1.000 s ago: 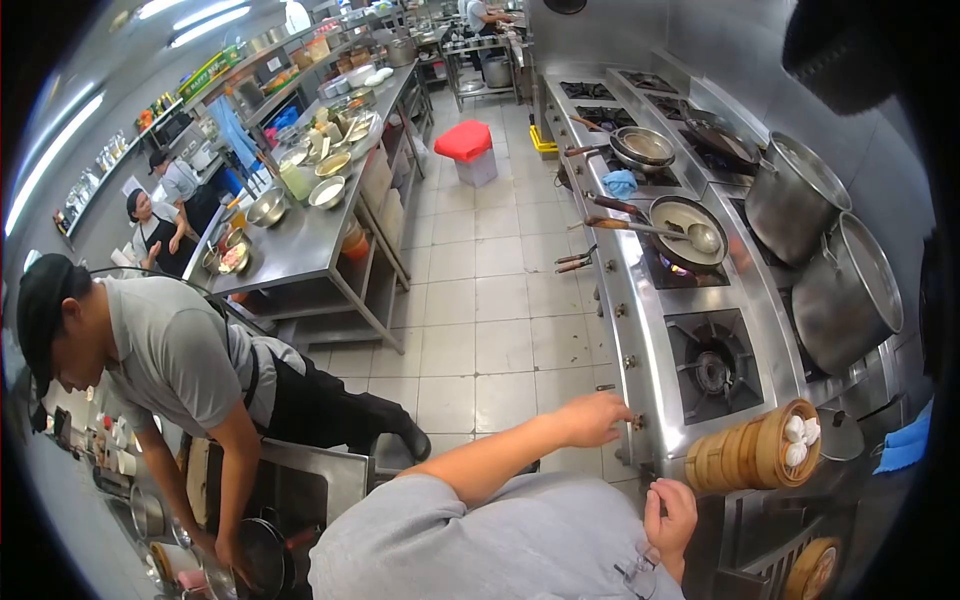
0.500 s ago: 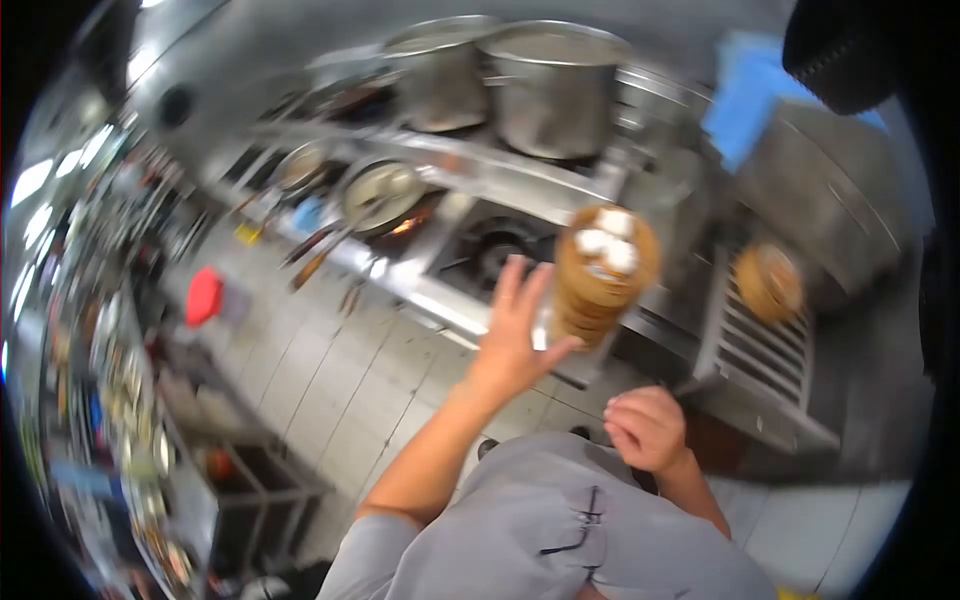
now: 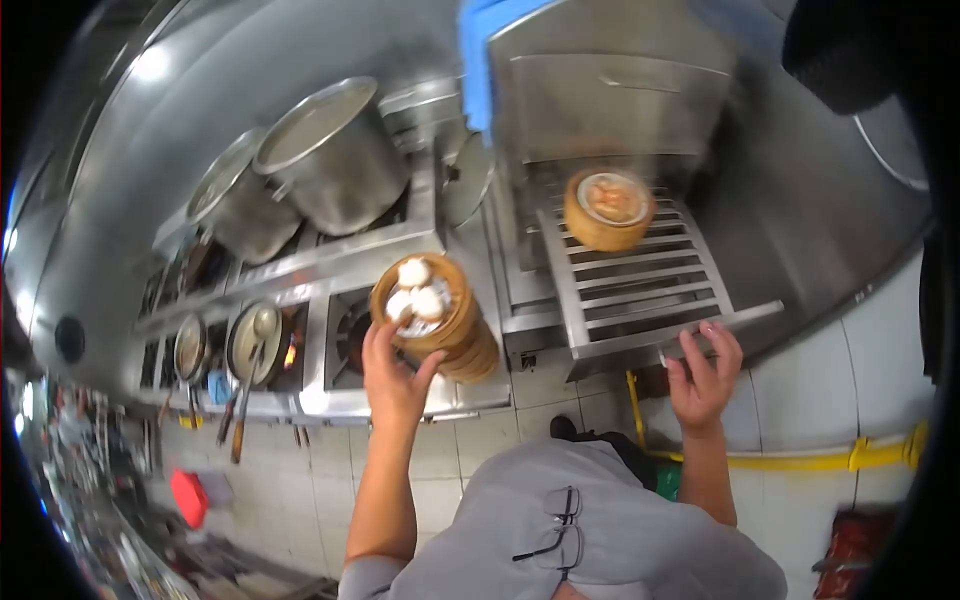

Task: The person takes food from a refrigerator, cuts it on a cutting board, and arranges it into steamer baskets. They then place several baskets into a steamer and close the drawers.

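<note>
My left hand point(image 3: 393, 385) is at the near side of a tall stack of round bamboo steamers point(image 3: 467, 345), its fingers and thumb spread, fingertips right at the top basket's rim. White buns point(image 3: 428, 302) sit in that top basket. My right hand point(image 3: 705, 385) is at the front edge of a slatted metal rack point(image 3: 655, 292) pulled out of a steam cabinet point(image 3: 620, 105). Its fingers are bent and apart, tips overlapping the front panel. On the rack stands a single bamboo steamer point(image 3: 605, 225) holding a dish of orange-pink food point(image 3: 612, 198).
Two large stockpots point(image 3: 335, 165) stand at the back of the stove point(image 3: 325, 345). Left of the stack, a pan point(image 3: 255, 345) sits over a flame, handles jutting forward. A yellow pipe point(image 3: 780, 460) runs low at the right. A red stool point(image 3: 188, 498) is on the floor.
My view has swung right toward the steam cabinet. My left hand has come up to the steamer stack. My right hand has moved from near my body to the rack's front edge.
</note>
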`<state>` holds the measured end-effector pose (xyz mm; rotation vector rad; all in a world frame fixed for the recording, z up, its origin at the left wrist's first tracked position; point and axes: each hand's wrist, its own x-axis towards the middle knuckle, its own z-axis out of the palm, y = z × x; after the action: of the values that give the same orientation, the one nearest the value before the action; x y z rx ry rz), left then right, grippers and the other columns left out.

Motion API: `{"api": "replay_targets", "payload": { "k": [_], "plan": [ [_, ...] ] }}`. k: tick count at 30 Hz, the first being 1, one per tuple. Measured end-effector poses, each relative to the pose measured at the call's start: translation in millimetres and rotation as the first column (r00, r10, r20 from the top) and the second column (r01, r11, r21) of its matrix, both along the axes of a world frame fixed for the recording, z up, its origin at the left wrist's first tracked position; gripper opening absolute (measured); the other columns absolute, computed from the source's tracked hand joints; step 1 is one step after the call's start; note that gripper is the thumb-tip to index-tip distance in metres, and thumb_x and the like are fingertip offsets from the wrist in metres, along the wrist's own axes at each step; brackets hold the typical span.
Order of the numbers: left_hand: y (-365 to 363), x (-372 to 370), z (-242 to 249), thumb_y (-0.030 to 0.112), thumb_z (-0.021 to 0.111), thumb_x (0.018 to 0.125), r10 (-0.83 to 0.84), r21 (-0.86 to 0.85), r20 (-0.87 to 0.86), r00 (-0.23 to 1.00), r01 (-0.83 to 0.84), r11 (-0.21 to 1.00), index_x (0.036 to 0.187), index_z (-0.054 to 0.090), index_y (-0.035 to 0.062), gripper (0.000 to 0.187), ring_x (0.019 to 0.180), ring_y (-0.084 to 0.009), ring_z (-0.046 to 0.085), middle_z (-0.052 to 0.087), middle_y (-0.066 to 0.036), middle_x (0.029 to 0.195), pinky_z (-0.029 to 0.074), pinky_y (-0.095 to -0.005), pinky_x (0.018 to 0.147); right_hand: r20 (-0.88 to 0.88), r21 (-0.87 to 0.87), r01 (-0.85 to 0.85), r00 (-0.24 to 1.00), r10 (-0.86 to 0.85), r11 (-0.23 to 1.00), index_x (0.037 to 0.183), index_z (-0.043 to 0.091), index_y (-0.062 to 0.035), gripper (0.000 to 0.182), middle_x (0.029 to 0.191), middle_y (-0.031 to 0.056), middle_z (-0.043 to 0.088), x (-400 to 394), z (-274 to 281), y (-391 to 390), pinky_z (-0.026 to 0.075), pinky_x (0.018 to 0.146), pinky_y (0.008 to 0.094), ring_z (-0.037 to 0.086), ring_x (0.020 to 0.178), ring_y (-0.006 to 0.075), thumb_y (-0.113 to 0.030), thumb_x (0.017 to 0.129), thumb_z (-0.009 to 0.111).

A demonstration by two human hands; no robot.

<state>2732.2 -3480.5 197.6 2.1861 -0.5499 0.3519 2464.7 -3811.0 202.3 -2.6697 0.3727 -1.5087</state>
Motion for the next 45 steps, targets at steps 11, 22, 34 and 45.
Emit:
{"api": "replay_targets", "payload": {
  "k": [11,22,34,45],
  "plan": [
    [-17,22,58,0.002,0.097,0.067,-0.195,0.004,-0.039,0.98,0.196,0.981,0.104,0.065,0.0025,0.049,0.088,-0.0137,0.064,0.064,-0.007,0.114,0.058,-0.0272,0.073,0.073,-0.018,-0.09,0.993,0.091,0.996,0.106,0.083,-0.0176,0.036,0.108,0.0016,0.064,-14,-16,-6,0.054,0.082,0.0348,0.057,0.102,0.0262,-0.016,0.072,0.094],
    [-140,-8,39,0.021,0.104,0.061,-0.529,0.061,-0.093,0.844,0.535,0.843,0.108,0.068,0.0021,0.062,0.101,-0.0277,0.074,0.065,-0.02,0.136,0.063,-0.0342,0.082,0.088,0.045,-0.076,0.994,0.071,0.996,0.102,0.085,-0.0179,0.033,0.101,-0.0023,0.066,-12,-17,-11,0.054,0.081,0.0316,0.059,0.096,0.021,-0.013,0.07,0.093],
    [-255,35,13,0.019,0.098,0.074,-0.45,0.207,0.191,0.872,0.413,0.887,0.112,0.067,0.0015,0.052,0.09,-0.029,0.068,0.066,-0.016,0.118,0.057,-0.0407,0.085,0.114,0.042,-0.146,0.983,0.141,0.988,0.099,0.086,-0.0192,0.029,0.103,-0.0047,0.065,-16,-32,-23,0.051,0.074,0.0277,0.057,0.098,0.0187,-0.014,0.071,0.09],
    [-144,56,36,0.008,0.084,0.088,-0.1,0.109,0.516,0.851,0.05,0.993,0.093,0.071,0.0049,0.015,0.091,-0.0303,0.063,0.07,-0.011,0.096,0.051,-0.0407,0.081,0.087,0.059,-0.186,0.98,0.18,0.981,0.1,0.085,-0.0175,0.022,0.107,-0.004,0.065,-14,-32,-21,0.052,0.079,0.03,0.057,0.101,0.0187,-0.011,0.079,0.086]
  ]
}}
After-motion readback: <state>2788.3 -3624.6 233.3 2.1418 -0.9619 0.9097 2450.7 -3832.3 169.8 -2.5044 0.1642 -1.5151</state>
